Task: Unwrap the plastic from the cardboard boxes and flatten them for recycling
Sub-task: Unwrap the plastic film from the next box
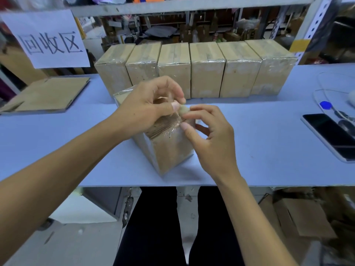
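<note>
1. The box (169,143) stands at frame centre on the blue table (259,135), near its front edge and turned corner-on to the camera, with plastic wrap (172,129) clinging to its top and sides.
2. The left hand (148,108) rests over the box top, thumb and forefinger pinching a bunched tab of wrap.
3. The right hand (209,135) pinches the same tab from the right, its other fingers loosely curled.
4. Six wrapped boxes (196,70) wait in a row behind; flat cardboard (48,95) lies at the left, under a paper sign (46,39).
5. Risks, as I judge them: the thin film may tear at the tab and leave only a scrap in the fingers, because the pull is concentrated on a small bunch.
6. A sharp tug could tip or slide the box off the front edge, since nothing pins its base.
7. The phone (330,135) at the right edge could be knocked by a sweeping elbow.
</note>
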